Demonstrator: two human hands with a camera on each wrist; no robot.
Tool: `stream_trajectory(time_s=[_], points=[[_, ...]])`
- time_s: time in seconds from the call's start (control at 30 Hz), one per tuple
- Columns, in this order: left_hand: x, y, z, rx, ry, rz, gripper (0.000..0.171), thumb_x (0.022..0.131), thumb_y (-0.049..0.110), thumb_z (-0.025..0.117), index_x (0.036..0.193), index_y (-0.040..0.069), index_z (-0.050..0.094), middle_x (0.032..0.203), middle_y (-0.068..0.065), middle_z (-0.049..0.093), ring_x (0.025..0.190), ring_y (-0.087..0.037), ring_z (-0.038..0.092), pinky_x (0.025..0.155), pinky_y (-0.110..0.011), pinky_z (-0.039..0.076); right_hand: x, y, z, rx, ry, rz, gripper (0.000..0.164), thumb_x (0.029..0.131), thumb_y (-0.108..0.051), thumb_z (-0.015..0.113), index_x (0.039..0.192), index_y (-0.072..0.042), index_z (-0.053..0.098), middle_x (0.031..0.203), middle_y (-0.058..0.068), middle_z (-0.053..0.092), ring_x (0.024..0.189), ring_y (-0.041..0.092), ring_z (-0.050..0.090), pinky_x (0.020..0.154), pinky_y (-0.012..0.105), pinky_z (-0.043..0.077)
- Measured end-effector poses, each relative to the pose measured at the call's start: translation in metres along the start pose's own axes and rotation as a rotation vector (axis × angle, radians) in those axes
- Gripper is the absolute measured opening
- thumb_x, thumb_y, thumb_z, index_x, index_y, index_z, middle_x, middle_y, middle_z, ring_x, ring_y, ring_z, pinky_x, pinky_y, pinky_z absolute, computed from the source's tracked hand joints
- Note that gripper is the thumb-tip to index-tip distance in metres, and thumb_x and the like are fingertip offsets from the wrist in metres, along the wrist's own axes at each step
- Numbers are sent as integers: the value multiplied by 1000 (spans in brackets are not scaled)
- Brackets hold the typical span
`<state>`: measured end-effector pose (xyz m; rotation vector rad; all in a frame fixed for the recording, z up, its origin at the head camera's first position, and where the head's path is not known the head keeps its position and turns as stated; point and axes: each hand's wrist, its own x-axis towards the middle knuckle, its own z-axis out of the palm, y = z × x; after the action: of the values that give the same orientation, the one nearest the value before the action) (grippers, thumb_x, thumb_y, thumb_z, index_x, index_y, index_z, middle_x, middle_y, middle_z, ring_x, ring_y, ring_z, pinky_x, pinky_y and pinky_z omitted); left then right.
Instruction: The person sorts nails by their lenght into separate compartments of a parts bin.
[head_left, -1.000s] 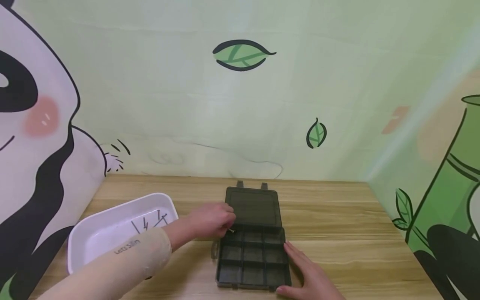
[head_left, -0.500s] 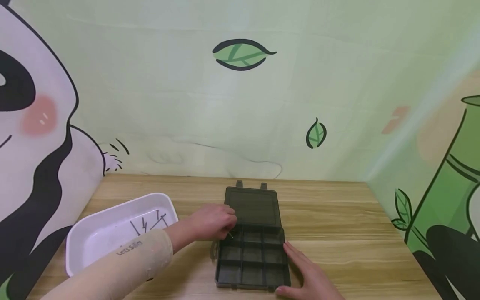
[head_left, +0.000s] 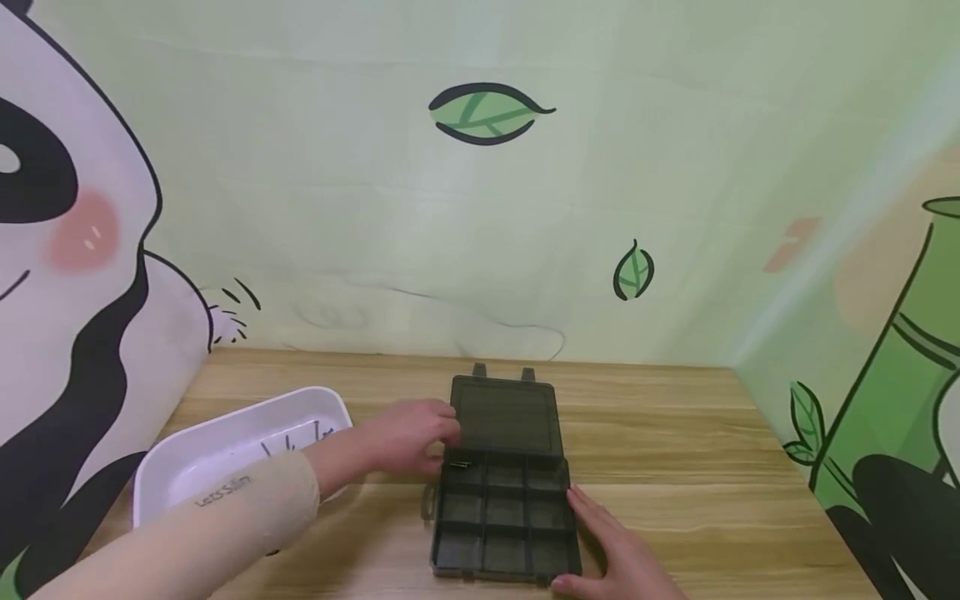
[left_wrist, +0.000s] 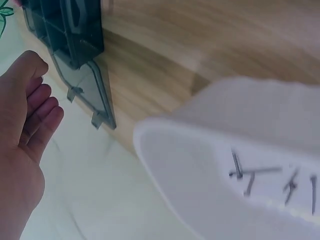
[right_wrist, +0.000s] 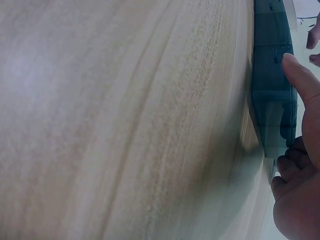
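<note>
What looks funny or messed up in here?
The grey squiggles on the wall do: wobbly, unlike the neat leaf drawing above. Some thin metal pieces lie crisscross, but inside the white tray. The dark box shows no damage I can see.

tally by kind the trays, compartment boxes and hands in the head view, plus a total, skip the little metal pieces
White tray: 1
Compartment box: 1
Hands: 2 (left hand, right hand)
Total: 4
</note>
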<state>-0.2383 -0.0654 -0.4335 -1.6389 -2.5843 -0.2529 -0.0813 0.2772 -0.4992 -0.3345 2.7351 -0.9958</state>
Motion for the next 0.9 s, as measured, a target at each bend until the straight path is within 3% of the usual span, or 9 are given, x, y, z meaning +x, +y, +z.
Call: stream_trajectory(time_s=[0.3, 0.57, 0.9], points=[[-33, -11, -33, 42, -32, -25, 22, 80, 14, 88, 98, 11, 74, 93, 3, 66, 90, -16, 67, 80, -32, 59, 0, -1, -2, 18, -10, 22, 113, 81, -60, 86, 167, -10, 34, 171, 20, 33, 152, 52, 35, 114, 74, 34], [-73, -26, -61, 26, -73, -182, 23, 80, 11, 88, 99, 13, 76, 95, 4, 67, 90, -17, 68, 79, -36, 60, 0, 1, 1, 5, -4, 12, 113, 80, -61, 86, 167, -10, 34, 171, 19, 34, 151, 52, 37, 112, 75, 36], [-116, -45, -69, -11, -19, -210, 21, 76, 6, 85, 93, 13, 74, 89, 7, 63, 85, -16, 66, 76, -37, 59, 1, 0, 1, 2, -6, -23, 112, 82, -57, 87, 167, -8, 34, 170, 21, 34, 151, 52, 37, 112, 74, 37]])
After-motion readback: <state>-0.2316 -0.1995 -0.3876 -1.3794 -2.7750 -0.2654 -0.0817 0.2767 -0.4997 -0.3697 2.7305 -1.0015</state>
